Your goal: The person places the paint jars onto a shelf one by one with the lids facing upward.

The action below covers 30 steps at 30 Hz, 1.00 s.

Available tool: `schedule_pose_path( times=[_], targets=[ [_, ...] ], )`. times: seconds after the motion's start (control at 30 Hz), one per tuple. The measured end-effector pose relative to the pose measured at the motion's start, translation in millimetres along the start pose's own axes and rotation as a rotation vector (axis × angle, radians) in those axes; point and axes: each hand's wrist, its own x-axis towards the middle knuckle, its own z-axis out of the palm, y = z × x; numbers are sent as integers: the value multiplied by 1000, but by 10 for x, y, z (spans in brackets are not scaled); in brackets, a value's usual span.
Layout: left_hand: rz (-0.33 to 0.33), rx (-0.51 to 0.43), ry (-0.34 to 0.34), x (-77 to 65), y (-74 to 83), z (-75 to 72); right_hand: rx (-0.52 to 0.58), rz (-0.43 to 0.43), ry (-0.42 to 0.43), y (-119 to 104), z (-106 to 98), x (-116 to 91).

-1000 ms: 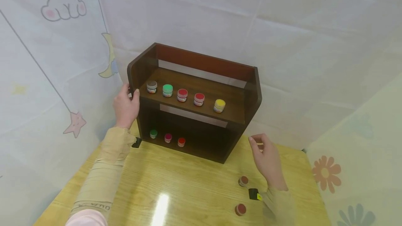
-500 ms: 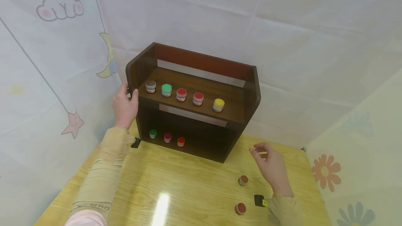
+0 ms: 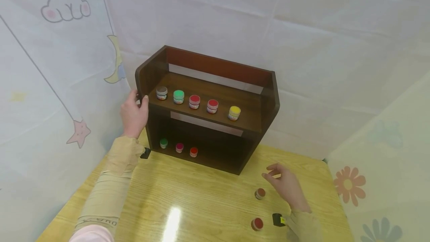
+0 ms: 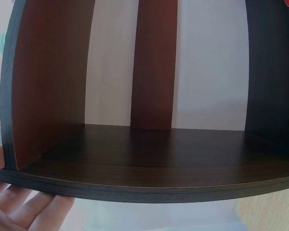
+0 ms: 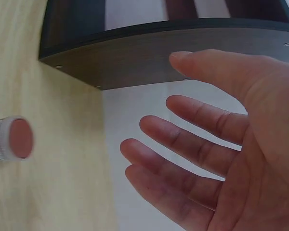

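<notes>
My left hand (image 3: 133, 115) grips the left side panel of a dark brown two-tier wooden shelf (image 3: 203, 83). In the left wrist view its thumb lies inside the panel, fingers outside. Several small paint jars line the upper tier: brown-lidded (image 3: 162, 93), light green (image 3: 178, 96), two red (image 3: 194, 102) and yellow (image 3: 234, 113). Below stand a green jar (image 3: 163, 143), a magenta jar (image 3: 179, 147) and a red-orange jar (image 3: 193, 152). Over the table, my right hand (image 3: 288, 188) holds nothing, fingers parted. Beside it sits a brown-lidded jar (image 3: 260, 193); a dark red-lidded jar (image 3: 257, 224) is nearer me.
The shelf stands on a light wooden table (image 3: 201, 193) against white cloth walls (image 3: 215, 14). A patterned cloth (image 3: 379, 152) borders the right side. A black wrist device (image 3: 278, 219) sits by my right sleeve.
My right hand has moved down from beside the shelf's right side toward the brown-lidded jar on the table. The left hand keeps its grip, and the jars stay put.
</notes>
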Motion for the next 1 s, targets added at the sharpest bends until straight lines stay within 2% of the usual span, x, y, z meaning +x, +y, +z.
schedule_pose_path(
  times=[0.53,0.77,1.0],
  targets=[
    [-9,-2,-20,4,-2,4,-3,52,-96,428,320,52],
    [-10,-14,-24,7,-2,3,30,73,-148,496,429,34],
    [-3,-11,-16,6,-14,3,21,88,-135,552,500,18]
  ],
)
